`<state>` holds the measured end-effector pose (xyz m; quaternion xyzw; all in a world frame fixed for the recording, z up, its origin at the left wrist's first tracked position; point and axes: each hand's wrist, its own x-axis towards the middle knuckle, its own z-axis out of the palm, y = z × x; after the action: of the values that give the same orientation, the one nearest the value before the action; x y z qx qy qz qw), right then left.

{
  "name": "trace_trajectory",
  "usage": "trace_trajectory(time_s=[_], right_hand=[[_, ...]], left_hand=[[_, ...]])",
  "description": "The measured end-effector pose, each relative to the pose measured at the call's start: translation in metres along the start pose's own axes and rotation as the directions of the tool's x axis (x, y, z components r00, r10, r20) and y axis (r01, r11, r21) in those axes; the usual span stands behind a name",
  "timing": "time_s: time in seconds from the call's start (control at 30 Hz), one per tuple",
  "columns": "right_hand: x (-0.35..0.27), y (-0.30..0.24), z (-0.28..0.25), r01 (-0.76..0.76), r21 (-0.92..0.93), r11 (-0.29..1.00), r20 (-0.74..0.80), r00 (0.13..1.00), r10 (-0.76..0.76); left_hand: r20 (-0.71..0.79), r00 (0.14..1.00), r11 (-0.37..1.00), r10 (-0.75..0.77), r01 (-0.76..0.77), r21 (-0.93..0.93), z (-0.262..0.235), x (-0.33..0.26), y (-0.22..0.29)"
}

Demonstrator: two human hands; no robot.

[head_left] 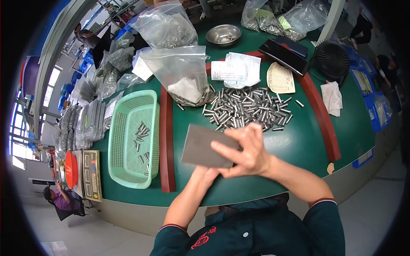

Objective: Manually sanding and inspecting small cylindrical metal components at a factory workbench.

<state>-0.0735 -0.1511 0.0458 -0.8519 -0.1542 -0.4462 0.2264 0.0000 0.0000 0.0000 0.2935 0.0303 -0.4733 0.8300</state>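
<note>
Both hands on the grey plate [200, 147] near the table edge: right hand [245, 153] pinching it on top, left hand [205, 174] gripping underneath. Few pins in the green basket [128, 128] left, big pin pile [245, 109] beyond, so lots left.

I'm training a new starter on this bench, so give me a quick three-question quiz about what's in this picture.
1. True or false: the green basket holds more metal pins than the pile on the mat.
2. What flat thing do both hands hold? A) grey plate B) phone C) paper slip
3. Which side of the person is the basket on?

Key:
1. False; only a few pins lie in it.
2. A, the grey plate, between left hand and right hand.
3. Left.
</note>
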Motion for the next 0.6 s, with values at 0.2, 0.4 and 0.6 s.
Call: trace_trajectory(time_s=[0.2, 0.4, 0.6], right_hand=[[0.015, 0.018, -0.001, -0.065, 0.096, 0.993, -0.117, 0.990, 0.077], [0.022, 0.043, -0.004, -0.273, -0.111, 0.956, -0.169, 0.953, 0.253], [0.019, 0.007, -0.009, -0.121, 0.107, 0.987, -0.023, 0.992, 0.124]], left_hand=[[-0.148, 0.977, 0.983, 0.153, -0.166, -0.079, 0.045, -0.002, 0.011], [0.269, 0.956, 0.986, 0.120, -0.082, -0.147, 0.027, -0.005, 0.012], [-0.205, 0.967, 0.988, 0.152, -0.145, 0.049, 0.040, -0.010, 0.003]])
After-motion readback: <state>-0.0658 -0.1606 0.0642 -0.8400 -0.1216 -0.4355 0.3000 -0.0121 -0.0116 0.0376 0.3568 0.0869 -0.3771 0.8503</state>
